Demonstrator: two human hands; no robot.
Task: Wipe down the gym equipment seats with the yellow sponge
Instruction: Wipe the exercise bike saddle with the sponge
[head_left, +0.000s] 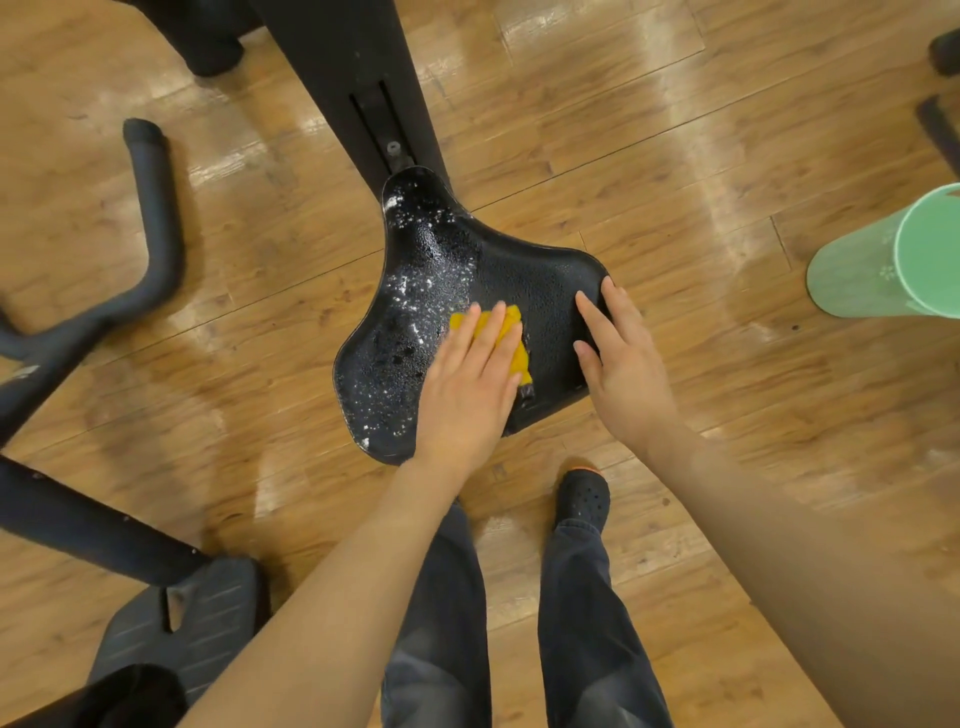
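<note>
A black bike seat (441, 270) fills the middle of the view, wet and speckled with white foam on its left half and nose. The yellow sponge (514, 332) lies on the seat near its centre. My left hand (467, 384) lies flat on the sponge with straight fingers, pressing it onto the seat and covering most of it. My right hand (623, 364) rests open on the seat's right rear lobe, its fingers spread over the edge. The right half of the seat looks darker with little foam.
The seat's black post (363, 78) runs up toward the top. Black handlebars (150, 228) and a frame tube (78, 519) stand at left, a pedal (197, 613) at lower left. A mint-green bucket (893, 260) stands on the wood floor at right. My legs and a black shoe (582, 499) are below the seat.
</note>
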